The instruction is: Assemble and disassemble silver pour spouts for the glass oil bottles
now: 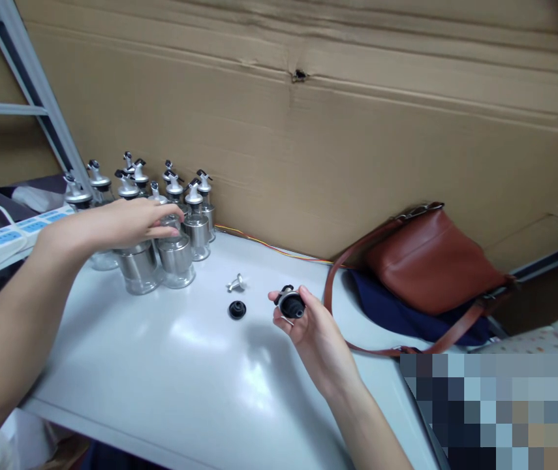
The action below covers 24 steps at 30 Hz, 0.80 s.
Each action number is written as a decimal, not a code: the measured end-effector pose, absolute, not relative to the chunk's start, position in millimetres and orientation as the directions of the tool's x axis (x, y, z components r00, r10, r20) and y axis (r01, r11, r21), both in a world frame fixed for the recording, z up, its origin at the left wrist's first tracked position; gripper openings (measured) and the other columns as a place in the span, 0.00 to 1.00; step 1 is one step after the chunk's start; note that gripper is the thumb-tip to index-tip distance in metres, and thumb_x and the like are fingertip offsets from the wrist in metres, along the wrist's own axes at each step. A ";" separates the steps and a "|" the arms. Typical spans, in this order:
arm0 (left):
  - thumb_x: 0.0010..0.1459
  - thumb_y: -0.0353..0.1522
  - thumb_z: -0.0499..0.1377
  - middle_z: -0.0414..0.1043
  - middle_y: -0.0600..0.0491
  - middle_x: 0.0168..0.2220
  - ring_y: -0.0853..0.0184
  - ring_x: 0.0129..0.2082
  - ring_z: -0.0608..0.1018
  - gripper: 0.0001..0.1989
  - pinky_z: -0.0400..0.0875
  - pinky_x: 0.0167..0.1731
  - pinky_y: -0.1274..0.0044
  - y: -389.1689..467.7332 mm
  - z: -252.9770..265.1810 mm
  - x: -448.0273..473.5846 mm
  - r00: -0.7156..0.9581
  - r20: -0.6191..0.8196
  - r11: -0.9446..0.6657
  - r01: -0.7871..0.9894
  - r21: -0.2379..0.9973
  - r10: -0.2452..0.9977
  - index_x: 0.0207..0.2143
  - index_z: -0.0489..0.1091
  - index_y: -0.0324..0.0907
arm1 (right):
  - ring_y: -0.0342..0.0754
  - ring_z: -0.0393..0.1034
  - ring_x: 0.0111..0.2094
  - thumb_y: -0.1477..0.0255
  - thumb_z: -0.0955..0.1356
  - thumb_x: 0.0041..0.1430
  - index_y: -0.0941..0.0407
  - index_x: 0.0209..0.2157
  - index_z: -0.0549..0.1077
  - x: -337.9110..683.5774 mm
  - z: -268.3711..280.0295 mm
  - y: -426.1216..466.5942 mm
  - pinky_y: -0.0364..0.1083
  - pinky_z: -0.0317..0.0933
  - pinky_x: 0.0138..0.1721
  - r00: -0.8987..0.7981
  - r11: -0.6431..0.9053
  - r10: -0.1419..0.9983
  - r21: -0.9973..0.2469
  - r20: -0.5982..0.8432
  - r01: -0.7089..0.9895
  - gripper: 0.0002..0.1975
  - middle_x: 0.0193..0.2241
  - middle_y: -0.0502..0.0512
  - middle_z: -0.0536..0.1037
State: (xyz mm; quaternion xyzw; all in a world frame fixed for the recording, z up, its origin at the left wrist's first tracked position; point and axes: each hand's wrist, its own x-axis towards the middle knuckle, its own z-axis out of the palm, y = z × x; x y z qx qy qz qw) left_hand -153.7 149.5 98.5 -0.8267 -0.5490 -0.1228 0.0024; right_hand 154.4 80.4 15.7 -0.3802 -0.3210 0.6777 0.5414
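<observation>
My left hand (146, 222) reaches across the bottle group. Its thumb and fingers close around the neck of a front glass bottle (175, 258) with a steel sleeve, standing on the table; no pourer shows on this one. In my right hand (315, 326), a silver pourer top (292, 303) is pinched between thumb and fingers, its black stopper side turned toward me. A small silver spout piece (236, 282) lies on the table between my hands. Just below it rests a round black stopper (237, 309).
Several sleeved glass bottles with silver pourers (198, 225) crowd the table's left back. A white power strip (19, 236) lies beyond them. Cardboard (279, 143) walls the back, with thin wires along its foot. A brown leather bag (440, 261) sits on dark blue cloth at right.
</observation>
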 end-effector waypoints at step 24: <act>0.47 0.54 0.62 0.65 0.57 0.28 0.76 0.19 0.69 0.29 0.61 0.15 0.83 79.3 -35.6 -0.3 0.643 -0.070 0.246 -0.188 0.951 0.762 0.37 0.56 0.41 | 0.43 0.67 0.32 0.73 0.78 0.37 0.54 0.31 0.69 148.7 10.8 80.6 0.43 0.62 0.37 -0.181 -0.022 0.983 -0.989 0.005 -0.146 0.19 0.34 0.50 0.76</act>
